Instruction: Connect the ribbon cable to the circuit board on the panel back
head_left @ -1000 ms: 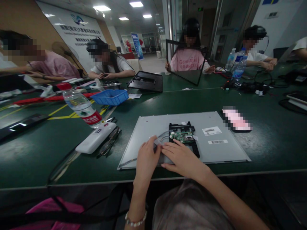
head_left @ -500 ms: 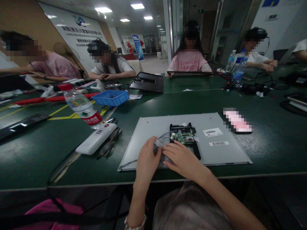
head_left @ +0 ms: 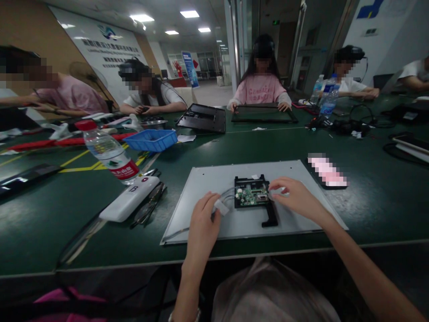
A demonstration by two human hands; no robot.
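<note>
A pale grey display panel lies flat on the table, with a black plastic bracket and a green circuit board on top. Grey cables run left from the board. My left hand is closed around them, and a whitish piece of tape sticks out by its fingertips. At the board's right edge, my right hand pinches a small translucent strip, seemingly tape. The fingers of the left hand partly hide the cables.
Left of the panel are a white power bank, folded glasses, a water bottle and a blue tray. A phone lies at the panel's right. Co-workers sit around the table.
My right hand has moved right, from beside my left hand to the board's right edge. The left hand stays at the cables. The co-worker opposite has lowered a black frame onto the table.
</note>
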